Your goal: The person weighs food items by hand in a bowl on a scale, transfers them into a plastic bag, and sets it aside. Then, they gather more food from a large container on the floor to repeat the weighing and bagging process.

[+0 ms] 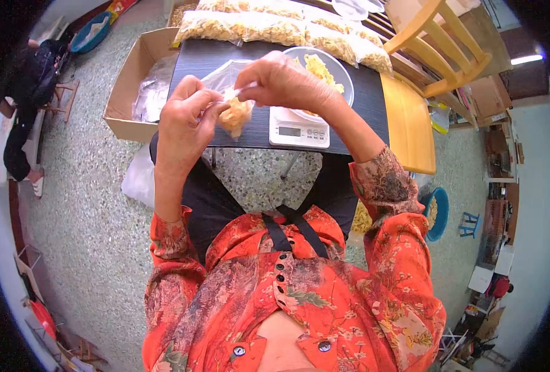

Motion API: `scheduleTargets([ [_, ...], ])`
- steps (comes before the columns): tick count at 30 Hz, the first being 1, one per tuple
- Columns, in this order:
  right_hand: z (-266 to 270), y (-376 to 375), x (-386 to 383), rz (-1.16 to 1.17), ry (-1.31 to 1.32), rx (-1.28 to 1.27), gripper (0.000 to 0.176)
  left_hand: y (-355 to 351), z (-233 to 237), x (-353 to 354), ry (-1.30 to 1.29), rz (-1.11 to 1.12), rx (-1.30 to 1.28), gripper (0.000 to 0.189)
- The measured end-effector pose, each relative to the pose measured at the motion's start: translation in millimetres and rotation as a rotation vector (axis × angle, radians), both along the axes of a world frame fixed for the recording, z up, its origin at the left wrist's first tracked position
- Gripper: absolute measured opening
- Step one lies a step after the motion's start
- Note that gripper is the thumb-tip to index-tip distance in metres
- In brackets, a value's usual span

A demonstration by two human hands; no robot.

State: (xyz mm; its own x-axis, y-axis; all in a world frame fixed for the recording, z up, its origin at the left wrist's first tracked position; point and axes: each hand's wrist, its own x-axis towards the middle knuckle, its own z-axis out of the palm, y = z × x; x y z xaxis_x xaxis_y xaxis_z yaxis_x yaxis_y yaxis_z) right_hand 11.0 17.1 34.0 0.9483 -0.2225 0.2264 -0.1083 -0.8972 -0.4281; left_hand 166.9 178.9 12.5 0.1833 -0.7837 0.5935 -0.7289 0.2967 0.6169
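Both of my hands are raised over the near edge of a dark table [216, 53], pinching a clear plastic bag [236, 118] at its mouth. My left hand [188, 118] is closed on the left side of the bag, thumb against fingers. From above right, my right hand [281, 80] grips the other side. Pale yellow-orange dried pieces lie in the bottom of the bag. Beside the right forearm, a white digital scale [278, 135] carries a clear bowl [349, 84] holding more yellow pieces [317, 67]. The arm hides part of the bowl.
Filled clear bags [268, 30] line the table's far edge. A cardboard box [123, 102] with plastic bags stands left, a yellow wooden chair [439, 46] right. A blue tub [439, 214] sits on the floor at right. Another person's dark-clothed leg [17, 146] shows at far left.
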Motion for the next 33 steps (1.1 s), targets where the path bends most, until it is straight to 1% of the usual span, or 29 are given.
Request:
scheduleTargets([
  [2,4,-4,-2,-0.018,-0.023,0.251,0.017,0,3,-8,0.039,0.048,0.081,0.009],
  [3,7,-1,-4,-0.049,0.007,0.478,0.016,-1,1,-8,0.037,0.042,0.087,0.009],
  [4,4,-2,-8,-0.055,0.002,0.484,0.016,-2,-2,-6,0.035,0.025,0.039,0.009],
  [5,0,-3,-11,-0.041,-0.032,0.363,0.017,-4,-4,-5,0.031,0.007,-0.01,0.008],
  [6,-1,-3,-13,-0.028,-0.064,0.241,0.017,-5,-6,-6,0.025,0.001,-0.005,0.008],
  [8,-2,-7,-24,0.004,-0.096,0.277,0.018,-6,-12,-9,0.084,0.019,-0.02,0.008],
  [10,16,1,-47,-0.09,-0.306,0.574,0.019,-8,-13,-13,0.1,0.011,-0.039,0.01],
  [12,14,-11,-92,-0.582,-0.343,0.357,0.02,-11,-16,-20,0.127,0.008,-0.058,0.011],
  [14,-7,-28,-125,-0.602,-0.398,0.203,0.02,-15,-15,-23,0.091,0.021,-0.099,0.012],
  [15,-6,-28,-133,-0.606,-0.396,0.202,0.02,-17,-14,-26,0.094,0.018,-0.099,0.012],
  [17,-7,-24,-149,-0.627,-0.147,0.105,0.025,-18,-13,-34,0.094,0.057,-0.113,0.012],
  [18,-7,-20,-152,-0.631,-0.148,0.105,0.025,-20,-14,-35,0.093,0.052,-0.112,0.012],
  [20,-9,-14,-150,-0.573,0.024,-0.094,0.036,-22,-17,-34,-0.081,0.105,-0.168,0.013],
  [21,-13,-14,-147,-0.546,0.003,-0.194,0.041,-22,-17,-35,-0.085,0.106,-0.167,0.013],
  [22,-14,-15,-144,-0.545,-0.001,-0.191,0.041,-20,-16,-36,-0.058,0.115,-0.164,0.014],
  [24,-17,-15,-137,-0.578,0.021,-0.307,0.038,-19,-15,-39,-0.035,0.122,-0.158,0.014],
  [28,-41,-23,-128,-0.525,-0.002,-0.324,0.031,-16,-11,-44,-0.032,0.104,-0.158,0.015],
  [30,-47,-25,-126,-0.487,-0.078,-0.309,0.022,-16,-12,-47,-0.038,0.11,-0.154,0.015],
  [31,-47,-25,-127,-0.487,-0.08,-0.308,0.022,-16,-12,-48,-0.036,0.107,-0.152,0.015],
  [33,-44,-27,-128,-0.49,-0.222,-0.248,0.013,-16,-11,-48,-0.034,0.107,-0.154,0.016],
])
